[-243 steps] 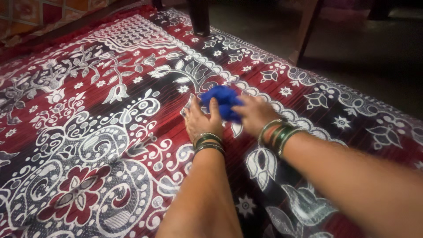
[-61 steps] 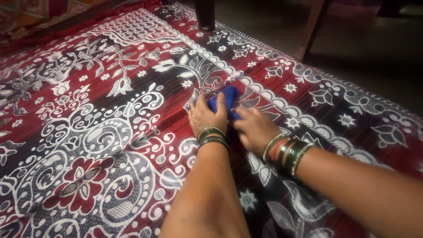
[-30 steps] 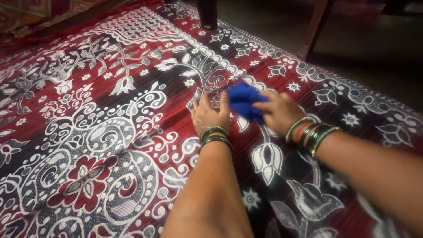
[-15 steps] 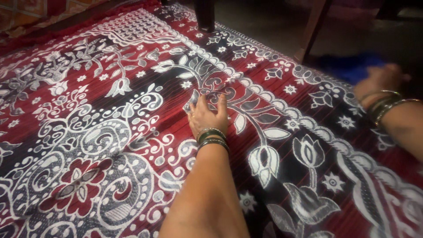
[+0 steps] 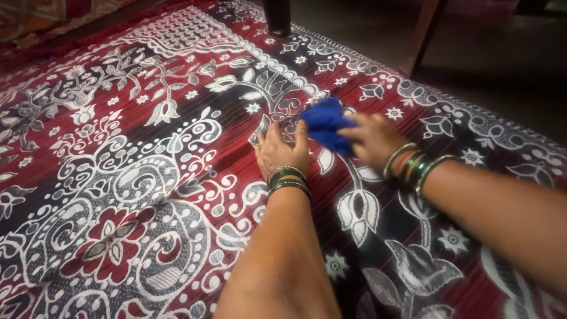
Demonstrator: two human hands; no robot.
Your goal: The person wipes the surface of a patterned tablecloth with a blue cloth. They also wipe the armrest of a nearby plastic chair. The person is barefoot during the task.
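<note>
The red, black and white patterned carpet [image 5: 136, 177] is pressed flat by the left hand [image 5: 282, 150], its fingers spread open and laid palm-down, apparently to keep the weave from shifting. Just beside it to the right, a bunched blue cloth [image 5: 326, 123] is held against the carpet by the right hand [image 5: 373, 139], fingers closed around it.

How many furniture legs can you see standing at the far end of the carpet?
2. A dark leg stands on the carpet at its far edge; a reddish wooden leg stands on the bare floor just beyond. Others may be out of frame.
</note>
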